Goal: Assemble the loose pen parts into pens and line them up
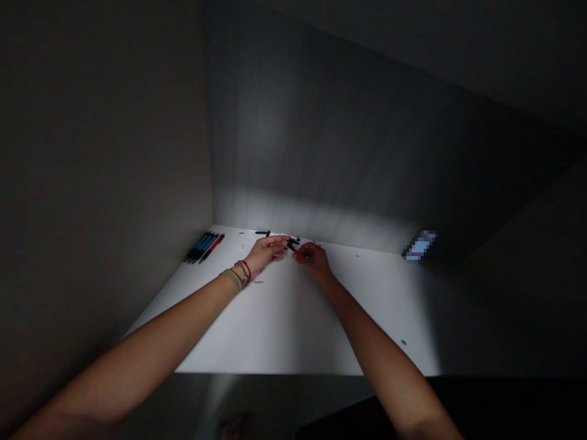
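Observation:
Both my arms reach far across a white table (284, 324) toward its back edge. My left hand (268, 252), with bracelets on the wrist, is closed around a small black pen part (292, 244). My right hand (310, 259) is closed in a pinch on a thin red piece that meets the black part between the two hands. Another black pen piece (262, 233) lies just behind my left hand.
A row of blue, black and red pens (205, 247) lies at the back left by the wall. Tiny loose parts dot the table. A blurred-out object (419, 245) sits at the back right. Grey walls enclose the table on three sides.

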Action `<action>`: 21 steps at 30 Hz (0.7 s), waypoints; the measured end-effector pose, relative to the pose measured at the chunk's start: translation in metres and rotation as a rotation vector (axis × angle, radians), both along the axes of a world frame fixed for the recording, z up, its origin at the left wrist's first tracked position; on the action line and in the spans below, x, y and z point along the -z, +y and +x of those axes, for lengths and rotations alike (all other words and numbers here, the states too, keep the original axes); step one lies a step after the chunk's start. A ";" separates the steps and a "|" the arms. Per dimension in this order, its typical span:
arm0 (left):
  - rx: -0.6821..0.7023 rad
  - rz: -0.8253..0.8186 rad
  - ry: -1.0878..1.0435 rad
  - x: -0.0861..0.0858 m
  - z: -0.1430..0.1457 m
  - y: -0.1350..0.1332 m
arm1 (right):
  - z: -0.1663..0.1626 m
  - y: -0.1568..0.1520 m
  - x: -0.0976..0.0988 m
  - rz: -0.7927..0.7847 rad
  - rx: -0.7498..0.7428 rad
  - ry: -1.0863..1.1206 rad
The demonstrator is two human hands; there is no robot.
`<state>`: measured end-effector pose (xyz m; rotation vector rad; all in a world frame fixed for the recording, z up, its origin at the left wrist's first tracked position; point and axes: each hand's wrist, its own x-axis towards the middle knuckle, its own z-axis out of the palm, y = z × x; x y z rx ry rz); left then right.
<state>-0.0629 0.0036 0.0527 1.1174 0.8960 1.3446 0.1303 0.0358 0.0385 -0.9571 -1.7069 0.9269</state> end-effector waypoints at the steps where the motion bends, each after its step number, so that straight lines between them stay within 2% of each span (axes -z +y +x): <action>1: 0.009 0.002 -0.014 0.001 0.000 0.000 | 0.000 -0.001 0.000 -0.020 -0.015 0.013; 7: 0.029 0.023 -0.093 0.010 -0.003 -0.001 | -0.008 -0.011 0.003 -0.184 -0.082 0.066; 15: -0.116 0.028 -0.090 0.018 -0.001 -0.006 | -0.026 -0.030 -0.004 -0.269 0.029 0.226; 21: -0.003 0.065 -0.020 0.013 -0.006 -0.014 | -0.042 -0.042 0.002 -0.253 -0.003 0.274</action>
